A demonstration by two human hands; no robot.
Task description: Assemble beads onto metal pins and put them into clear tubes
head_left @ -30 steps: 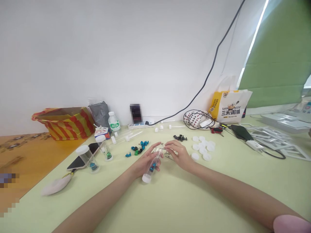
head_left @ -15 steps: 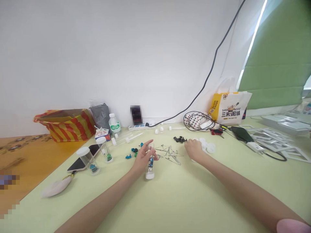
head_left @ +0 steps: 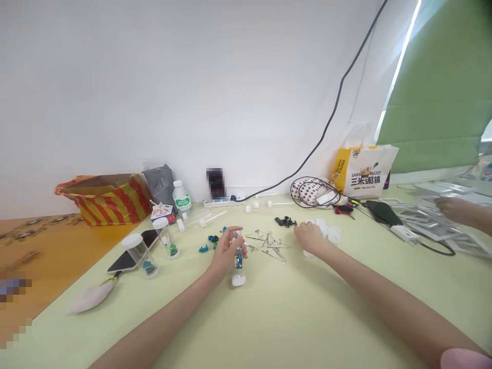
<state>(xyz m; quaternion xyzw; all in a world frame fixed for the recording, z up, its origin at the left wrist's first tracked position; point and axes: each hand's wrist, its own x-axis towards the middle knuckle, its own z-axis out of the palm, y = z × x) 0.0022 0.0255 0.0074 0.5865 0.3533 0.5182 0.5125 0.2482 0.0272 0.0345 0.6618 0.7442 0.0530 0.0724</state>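
Near the table's middle, my left hand is closed around a clear tube with a white cap at its near end and a small blue piece inside. My right hand is at the pile of white round caps, fingers curled down; what they hold, if anything, is hidden. Thin metal pins lie scattered between my hands. Small black parts are just left of my right hand. Blue and green pieces lie left of my left hand.
Two capped tubes stand at left by a phone. A striped bag, a bottle and a paper bag stand at the back. White frames lie at right, where another person's hand reaches in.
My left fingers have closed in more around the tube. My right hand stays at the white caps, shifted slightly. Another person's hand has come in over the frames at right.
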